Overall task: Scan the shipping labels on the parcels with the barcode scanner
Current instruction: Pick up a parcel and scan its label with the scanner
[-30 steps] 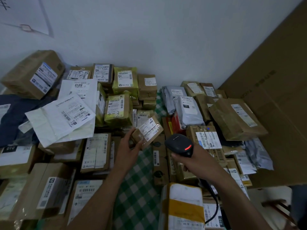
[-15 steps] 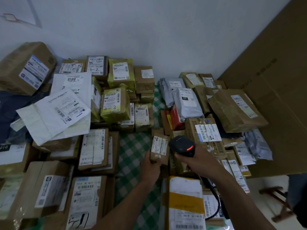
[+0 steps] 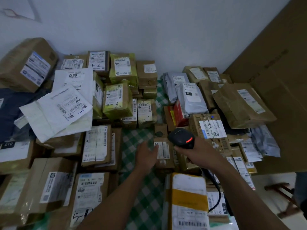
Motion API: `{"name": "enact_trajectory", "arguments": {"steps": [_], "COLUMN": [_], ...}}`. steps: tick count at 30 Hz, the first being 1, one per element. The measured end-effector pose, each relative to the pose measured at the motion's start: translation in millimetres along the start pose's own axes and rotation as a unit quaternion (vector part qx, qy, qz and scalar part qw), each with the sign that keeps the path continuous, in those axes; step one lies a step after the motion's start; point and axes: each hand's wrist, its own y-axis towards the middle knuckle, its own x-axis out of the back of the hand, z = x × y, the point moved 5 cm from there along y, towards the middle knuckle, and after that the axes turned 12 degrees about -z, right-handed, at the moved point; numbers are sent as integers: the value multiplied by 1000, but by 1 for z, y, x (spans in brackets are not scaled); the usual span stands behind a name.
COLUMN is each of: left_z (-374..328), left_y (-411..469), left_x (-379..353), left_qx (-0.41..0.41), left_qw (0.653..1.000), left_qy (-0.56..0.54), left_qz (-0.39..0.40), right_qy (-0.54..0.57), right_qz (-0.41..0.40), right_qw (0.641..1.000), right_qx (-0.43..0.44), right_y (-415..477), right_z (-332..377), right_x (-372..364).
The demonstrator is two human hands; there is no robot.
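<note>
My right hand (image 3: 198, 153) grips a black barcode scanner (image 3: 181, 137) with a red light on its back, its cord (image 3: 217, 195) trailing down to the right. Just left of the scanner a small brown parcel (image 3: 163, 153) with a white shipping label lies flat on the right-hand pile. My left hand (image 3: 147, 155) rests open beside that parcel, fingertips at its left edge, holding nothing. Many labelled parcels lie around on a green checked cloth (image 3: 137, 140).
A pile of brown boxes and white mailers (image 3: 56, 110) fills the left. Grey bags (image 3: 191, 97) and a brown paper bag (image 3: 240, 103) lie on the right. A large cardboard sheet (image 3: 282, 80) leans at the far right. A yellow-taped parcel (image 3: 187, 200) sits near me.
My left hand carried the small brown parcel from the left pile to the right pile, set it down flat and let go. The scanner hand stayed about where it was.
</note>
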Motion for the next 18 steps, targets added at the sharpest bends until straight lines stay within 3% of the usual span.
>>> {"name": "enact_trajectory", "arguments": {"steps": [6,12,15,18], "left_z": [-43,-54,-58,-66], "left_y": [71,93,99,105], "left_x": [8,-15,-31,-41], "left_qx": [-34,18,-7,38], "left_qw": [999,998,998,997], "left_qy": [-14,15,-13,-39], "left_qz": [-36,-62,-57,-60], "right_qy": [15,33,35,49], "right_qz": [-2,7,5,11], "right_qw": [1000,999,999,999], "right_qx": [27,24,15,12], "right_y": [22,35,40,45], "right_z": [13,9,3,-1], "right_x": [3,-8,-8,-6]}}
